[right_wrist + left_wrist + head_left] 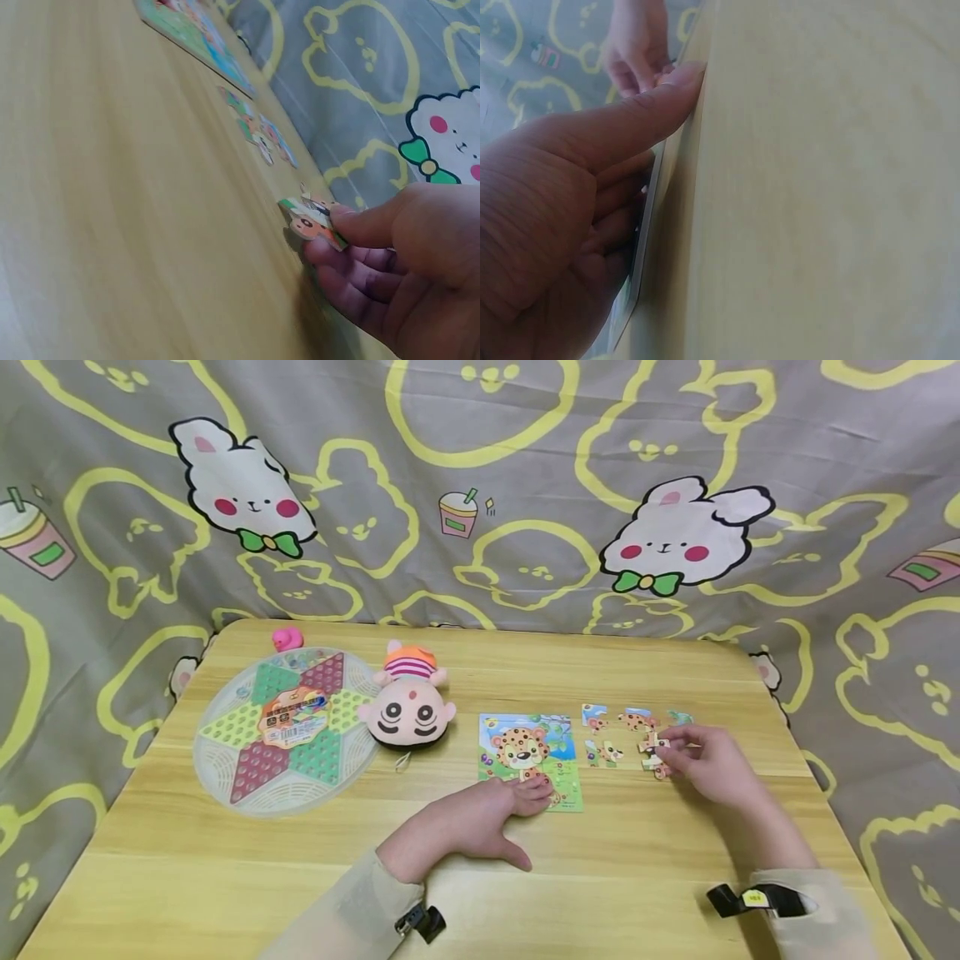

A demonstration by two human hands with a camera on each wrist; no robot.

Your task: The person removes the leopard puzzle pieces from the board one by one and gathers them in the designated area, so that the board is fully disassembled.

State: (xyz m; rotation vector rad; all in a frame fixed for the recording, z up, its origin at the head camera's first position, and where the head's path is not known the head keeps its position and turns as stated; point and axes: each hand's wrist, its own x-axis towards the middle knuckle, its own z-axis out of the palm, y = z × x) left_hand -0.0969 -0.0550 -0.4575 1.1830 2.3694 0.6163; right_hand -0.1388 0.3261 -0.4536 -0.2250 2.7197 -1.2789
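Between the thumb and the fingers of the right hand (pixel 708 764), a leopard jigsaw piece (pixel 309 227) is pinched by its edge. It is tilted against the table (pixel 637 868); whether this is one piece or two together, I cannot tell. Just beyond this grip, near the fingertips, lies a blue-green jigsaw piece (pixel 680 717). To the left of the grip are other loose jigsaw pieces (pixel 606 752) with parts of the spotted leopard, flat on the wood and near to each other.

Farther left of the same grip, past these pieces, lies the leopard picture board (pixel 525 747). On its near part rests the left hand (pixel 487 817), with the palm side down. Its fingers lie on the board and its thumb is spread away toward the near side; no object is pinched in it.

Left of the left hand and beyond it, a plush doll (pixel 408 710) lies on its back, with the head toward the person. Next to the doll, on the side away from both hands, is a round Chinese checkers board (pixel 318 758). At the far edge of this board, a pink rubber duck (pixel 287 639) is placed. Behind everything hangs a grey curtain (pixel 525 564) with rabbit faces.
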